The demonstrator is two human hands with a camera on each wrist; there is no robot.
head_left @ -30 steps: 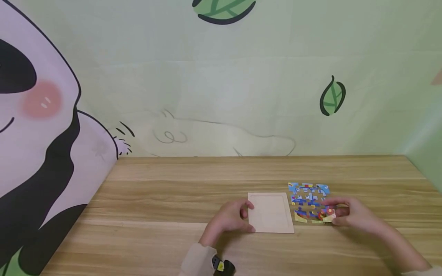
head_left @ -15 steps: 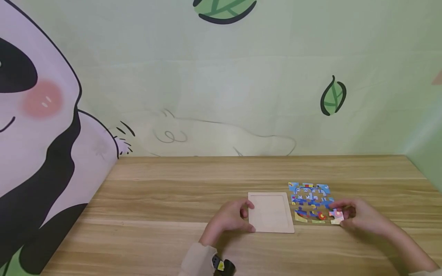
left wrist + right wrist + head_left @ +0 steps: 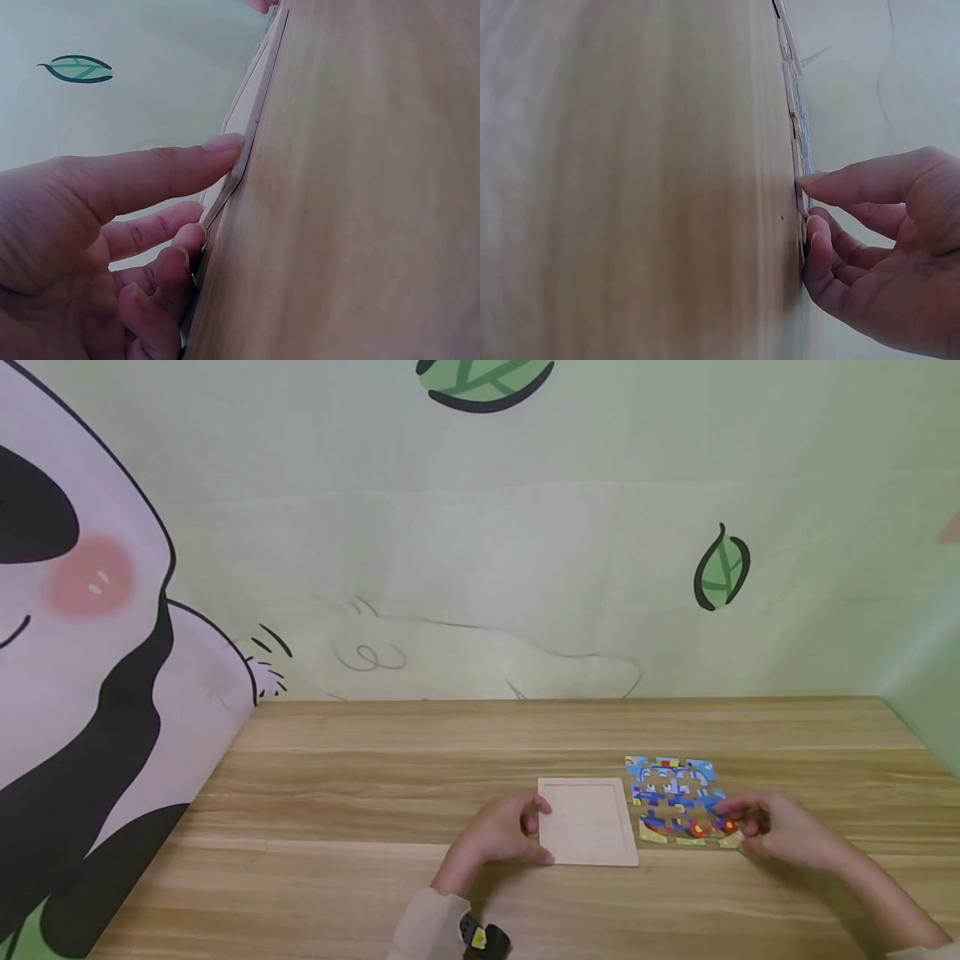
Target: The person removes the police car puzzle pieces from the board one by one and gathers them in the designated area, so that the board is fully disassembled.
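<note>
A square, pale wooden puzzle tray (image 3: 588,827) with a shallow recess lies on the table. My left hand (image 3: 498,831) holds its left side, thumb at the near corner and fingers bent along the edge. To the tray's right are colourful jigsaw pieces (image 3: 671,789), laid out with gaps in a blue car picture. At the near right corner of this layout, my right hand (image 3: 791,831) pinches a jigsaw piece (image 3: 729,828) with a red wheel. In the right wrist view, the thumb (image 3: 817,180) touches the edge of a piece; the pieces' faces are hardly visible there.
The wood-grain table (image 3: 360,777) reaches back to a pale green wall (image 3: 480,543) printed with leaves. A large printed panda (image 3: 90,635) covers the left side. A dark band with a yellow mark (image 3: 480,937) sits at the left wrist.
My right hand has moved a little to the right with the corner piece. That piece looked tilted and pale half a second ago and now lies flat. The left hand and tray have stayed put.
</note>
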